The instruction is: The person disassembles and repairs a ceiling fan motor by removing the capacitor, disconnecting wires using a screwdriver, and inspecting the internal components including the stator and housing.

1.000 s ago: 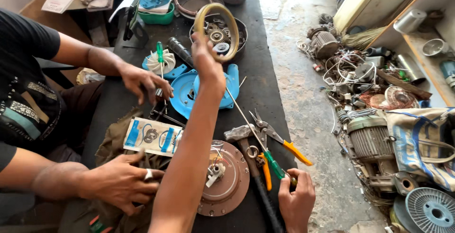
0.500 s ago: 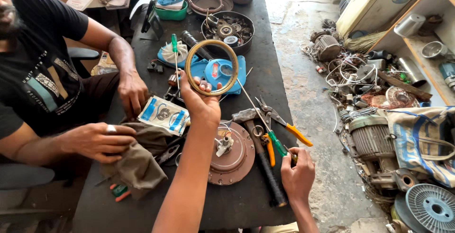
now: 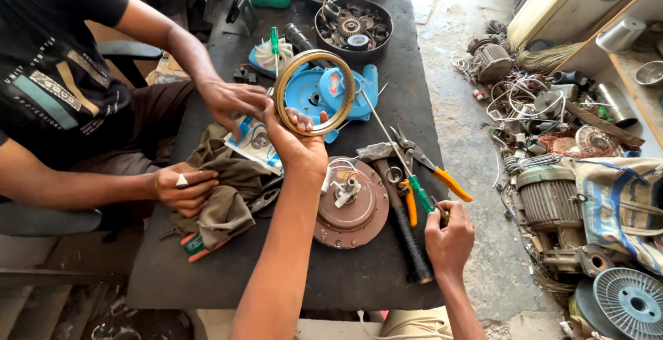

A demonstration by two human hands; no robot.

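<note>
Nearby, left hand [image 3: 293,143] fingers around a brass ring [image 3: 314,92], right hand [image 3: 449,240] fingers gripping a green screwdriver [image 3: 420,193]; gear-filled bowl [image 3: 353,29] beyond.

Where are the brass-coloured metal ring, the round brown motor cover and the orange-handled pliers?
Brass-coloured metal ring [image 3: 343,81]: head view, right side of its rim.
Round brown motor cover [image 3: 366,215]: head view, bare right face.
Orange-handled pliers [image 3: 452,184]: head view, orange handle.

The left hand [image 3: 295,145] holds up a golden-brown metal ring [image 3: 315,92] above the dark bench [image 3: 387,271], while the right hand [image 3: 450,238] grips a green-handled screwdriver [image 3: 420,193] beside a round copper-brown motor cover [image 3: 351,203] lying between both hands.
</note>
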